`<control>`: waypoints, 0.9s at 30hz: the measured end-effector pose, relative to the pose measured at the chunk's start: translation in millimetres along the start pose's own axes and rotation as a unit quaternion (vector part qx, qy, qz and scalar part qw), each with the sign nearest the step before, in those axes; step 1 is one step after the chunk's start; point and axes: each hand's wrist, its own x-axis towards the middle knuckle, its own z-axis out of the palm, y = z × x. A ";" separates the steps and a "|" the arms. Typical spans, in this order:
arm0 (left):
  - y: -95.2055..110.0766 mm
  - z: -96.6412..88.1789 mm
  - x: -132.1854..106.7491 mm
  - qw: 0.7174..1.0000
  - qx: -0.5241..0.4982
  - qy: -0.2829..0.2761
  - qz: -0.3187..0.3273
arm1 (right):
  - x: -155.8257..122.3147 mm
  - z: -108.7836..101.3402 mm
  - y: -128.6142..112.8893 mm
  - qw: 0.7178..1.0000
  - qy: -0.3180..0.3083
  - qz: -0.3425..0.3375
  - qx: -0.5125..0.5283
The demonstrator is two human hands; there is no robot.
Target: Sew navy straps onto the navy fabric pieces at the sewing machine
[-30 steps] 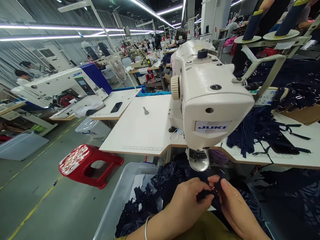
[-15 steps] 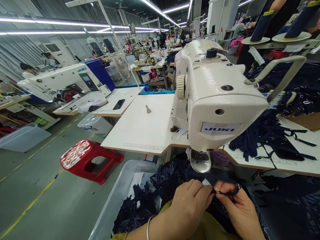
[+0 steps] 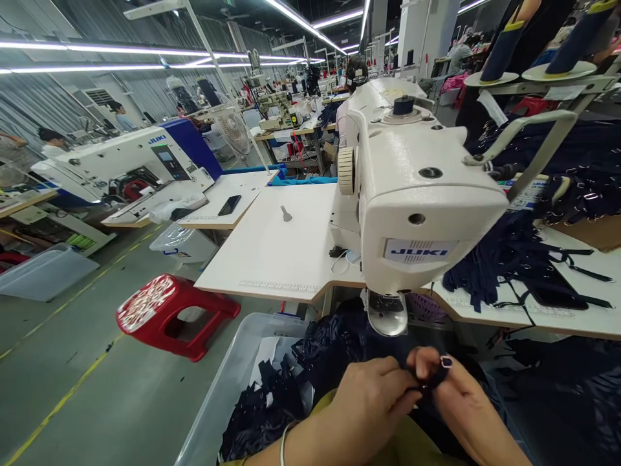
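Closely, over the olive cloth [image 3: 405, 443] at my lap, my left hand [image 3: 363, 401] pinches a dark narrow strap [image 3: 434, 380] between thumb and fingers, while my right hand [image 3: 463, 401] grips the same piece with curled fingers, its small shiny ring [image 3: 446, 362] showing on top by the right thumb. The strap is up between my two hands, just below the rounded metal plate [image 3: 388, 317] under the sewing machine [image 3: 431, 194], and apart from it; how its ends run in my fingers I cannot tell. A band [image 3: 283, 446] circles my left wrist. Beside that forearm, a clear plastic bin [image 3: 206, 414] holds a heap of dark fabric [image 3: 262, 408]. Beyond, the white tabletop [image 3: 272, 252] carries a flat grey metal piece [image 3: 285, 213] left of the machine, and on the right a pile of navy straps [image 3: 490, 252] lies near a dark phone [image 3: 557, 290], a few strands crossing it. Off to my left stands a red stool [image 3: 179, 317] with a patterned seat; farther back are another machine [image 3: 121, 155], a second phone [image 3: 229, 205], a fan [image 3: 233, 133] and a seated co-worker [image 3: 342, 120], under long ceiling lights [image 3: 107, 48]
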 end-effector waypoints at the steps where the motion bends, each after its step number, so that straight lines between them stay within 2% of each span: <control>1: 0.5 -1.7 -1.6 0.998 -0.047 -0.046 0.005 | 3.9 -7.5 -8.9 0.998 0.028 0.005 0.057; 4: 1.8 -9.7 -8.8 0.973 -0.169 -0.153 0.025 | 24.5 -41.2 -35.6 0.962 0.182 -0.012 0.202; 6: 2.7 -17.7 -11.9 0.961 -0.216 -0.173 0.010 | 38.8 -62.7 -42.2 0.941 0.247 -0.037 0.228; 7: 3.0 -22.0 -12.1 0.958 -0.230 -0.169 -0.003 | 43.6 -68.9 -40.4 0.944 0.252 -0.022 0.212; 8: 3.3 -26.2 -11.1 0.958 -0.240 -0.156 -0.018 | 45.8 -70.8 -35.5 0.950 0.248 0.001 0.187; 9: 3.5 -30.0 -9.0 0.959 -0.245 -0.136 -0.037 | 45.1 -68.2 -28.2 0.962 0.217 0.038 0.162; 12: 3.1 -36.4 1.6 0.962 -0.244 -0.048 -0.111 | 28.1 -41.2 -3.1 0.986 0.034 0.125 0.100; 14: 2.5 -36.2 9.3 0.961 -0.238 0.000 -0.144 | 11.7 -21.3 8.4 0.989 -0.051 0.121 0.066; 15: 2.3 -35.2 12.4 0.962 -0.233 0.015 -0.145 | 4.7 -14.4 11.4 0.991 -0.067 0.114 0.032; 17: 2.1 -32.2 16.7 0.968 -0.212 0.034 -0.131 | -3.7 -8.6 12.5 0.990 -0.064 0.108 -0.070; 20: 1.8 -26.7 18.2 0.975 -0.180 0.050 -0.123 | -2.7 -12.0 5.8 0.968 -0.090 0.119 -0.200; 23: 0.0 -20.0 16.2 0.977 -0.166 0.056 -0.120 | 5.9 -12.5 -3.6 0.966 -0.132 0.094 -0.202; 27: -4.0 -9.6 12.5 0.987 -0.105 0.085 -0.084 | 14.2 -2.6 -11.5 0.982 -0.042 0.050 -0.180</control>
